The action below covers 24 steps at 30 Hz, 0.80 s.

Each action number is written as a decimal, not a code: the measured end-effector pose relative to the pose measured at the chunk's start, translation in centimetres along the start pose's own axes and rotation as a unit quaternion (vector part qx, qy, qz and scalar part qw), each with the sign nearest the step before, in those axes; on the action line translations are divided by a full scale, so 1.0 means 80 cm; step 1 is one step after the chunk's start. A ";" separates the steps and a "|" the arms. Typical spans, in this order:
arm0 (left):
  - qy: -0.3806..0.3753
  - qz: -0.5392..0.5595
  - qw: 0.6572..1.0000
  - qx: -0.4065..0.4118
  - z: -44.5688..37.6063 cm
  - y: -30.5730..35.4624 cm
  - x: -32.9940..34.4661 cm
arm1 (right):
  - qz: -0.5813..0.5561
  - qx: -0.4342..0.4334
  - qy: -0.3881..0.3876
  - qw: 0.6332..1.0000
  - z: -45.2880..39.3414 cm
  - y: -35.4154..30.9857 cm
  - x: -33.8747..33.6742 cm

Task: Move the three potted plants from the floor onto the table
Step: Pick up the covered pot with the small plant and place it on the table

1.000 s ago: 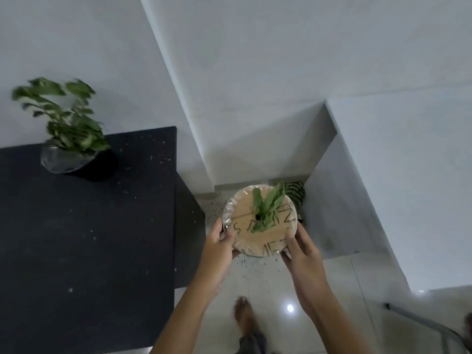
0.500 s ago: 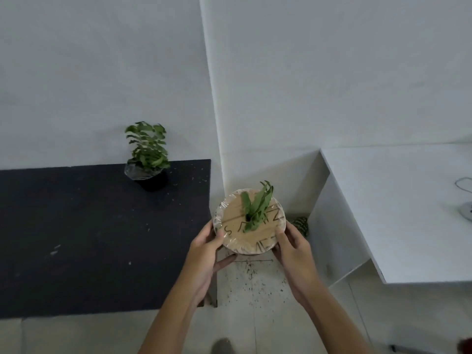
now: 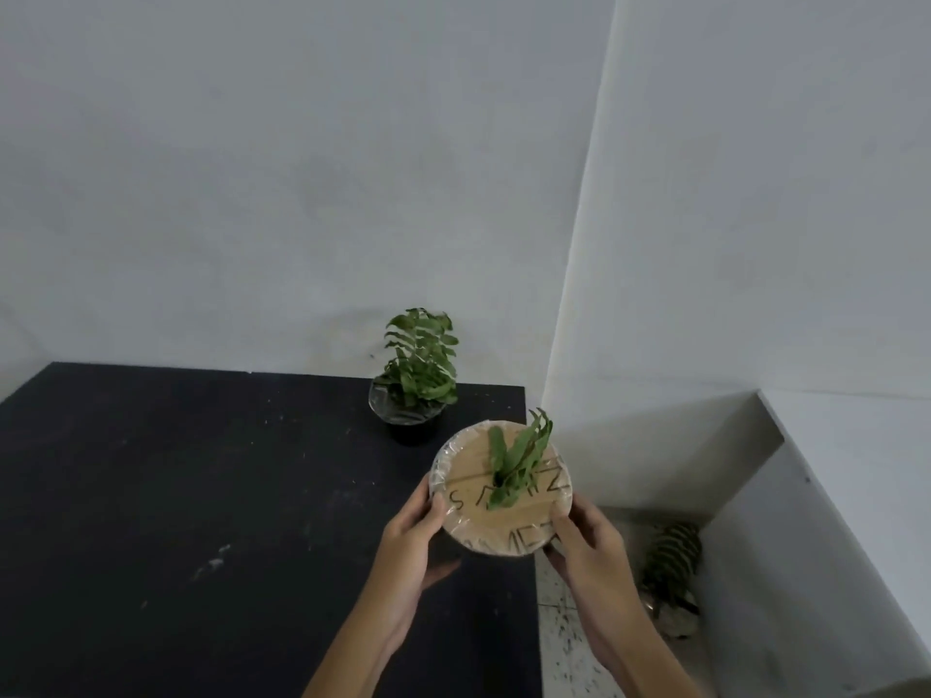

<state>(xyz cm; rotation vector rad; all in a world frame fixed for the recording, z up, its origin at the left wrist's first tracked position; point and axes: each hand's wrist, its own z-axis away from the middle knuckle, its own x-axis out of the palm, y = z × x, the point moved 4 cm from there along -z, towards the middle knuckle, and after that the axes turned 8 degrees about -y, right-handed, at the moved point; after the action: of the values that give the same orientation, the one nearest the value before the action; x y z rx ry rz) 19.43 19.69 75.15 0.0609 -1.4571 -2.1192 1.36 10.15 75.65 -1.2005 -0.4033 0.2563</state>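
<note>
Gripping a cardboard-topped potted plant [image 3: 504,496] w/ left hand [image 3: 410,541] & right hand [image 3: 587,549] closed round its sides, keeping it level above black table [image 3: 176,496] edge, near fern pot [image 3: 410,395]; third plant [image 3: 672,566] on floor.

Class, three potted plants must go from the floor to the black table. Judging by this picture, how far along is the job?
Done: one fern pot stands on the black table. In hand: the left hand and right hand hold the covered pot above the table's right edge, not yet set down. Left: a third plant sits on the floor by the wall.
</note>
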 end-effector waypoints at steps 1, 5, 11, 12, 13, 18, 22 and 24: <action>0.010 -0.003 1.000 -0.008 -0.009 0.003 -0.021 | 0.003 0.008 0.009 1.000 -0.011 0.008 0.019; 0.041 0.021 0.998 -0.039 -0.046 0.018 -0.109 | 0.019 0.042 0.032 0.998 -0.055 0.036 0.104; 0.072 0.061 0.994 -0.063 -0.097 0.030 -0.222 | 0.017 0.100 0.054 0.993 -0.105 0.076 0.207; 0.080 0.065 0.993 -0.062 -0.103 0.029 -0.238 | 0.009 0.112 0.055 0.992 -0.110 0.083 0.222; 0.091 0.073 0.991 -0.063 -0.110 0.027 -0.256 | 0.004 0.123 0.051 0.991 -0.117 0.090 0.239; 0.153 0.101 0.980 -0.072 -0.135 0.016 -0.326 | 0.018 0.163 0.005 0.986 -0.152 0.116 0.311; 0.165 0.080 0.981 -0.058 -0.158 0.029 -0.370 | 0.049 0.179 -0.022 0.982 -0.187 0.124 0.357; 0.166 0.065 0.983 -0.045 -0.176 0.042 -0.388 | 0.052 0.193 -0.031 0.979 -0.209 0.125 0.377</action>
<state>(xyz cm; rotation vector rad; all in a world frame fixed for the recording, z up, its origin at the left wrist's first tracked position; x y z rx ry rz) 51.77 21.50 63.98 0.2649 -1.1374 -1.9560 35.97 11.53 66.24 -0.8341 -0.3269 0.4415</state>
